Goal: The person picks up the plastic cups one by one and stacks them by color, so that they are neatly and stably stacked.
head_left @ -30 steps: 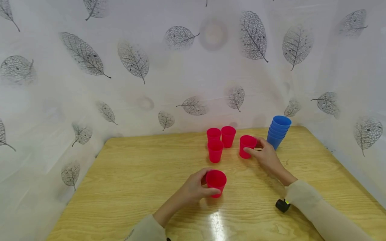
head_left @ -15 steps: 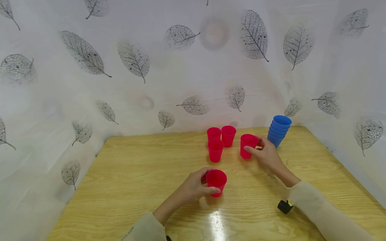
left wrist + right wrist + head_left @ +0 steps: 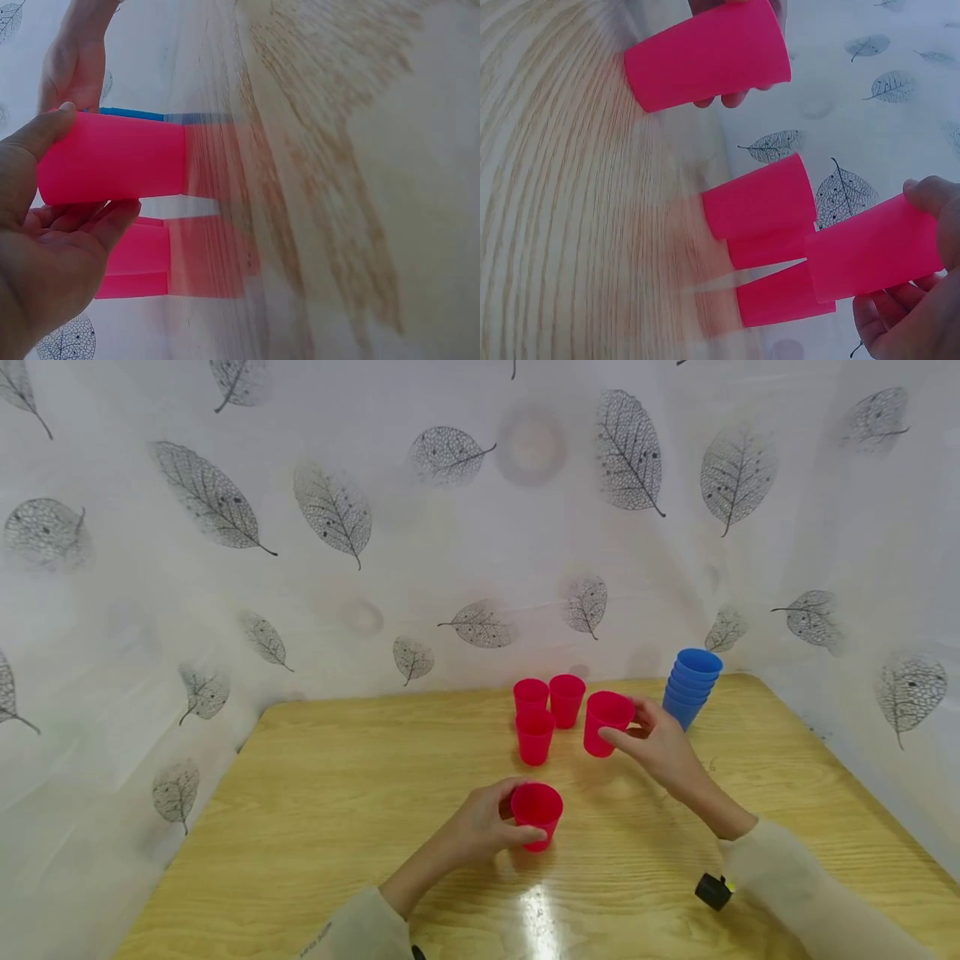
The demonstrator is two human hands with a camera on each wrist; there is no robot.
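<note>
My left hand (image 3: 476, 831) grips a red plastic cup (image 3: 538, 814) that stands upright on the wooden table, thumb on its near side and fingers round the far side. In the left wrist view this cup (image 3: 112, 161) has its base on the tabletop. Farther back, my right hand (image 3: 663, 750) holds another red cup (image 3: 606, 727), slightly tilted and lifted off the table; the right wrist view shows that cup (image 3: 874, 251) between thumb and fingers. Just left of it three red cups stand close together: front (image 3: 535, 739), back left (image 3: 530, 693) and back right (image 3: 567, 703).
A leaning stack of several blue cups (image 3: 686, 689) stands behind the right hand, near the back right corner. A leaf-patterned sheet (image 3: 480, 543) hangs along the table's back edge and sides. A small black device (image 3: 714, 891) is at the right sleeve.
My right hand has raised its red cup off the table, tipped it a little and carried it slightly left toward the three cups. The left hand and its cup have stayed in place.
</note>
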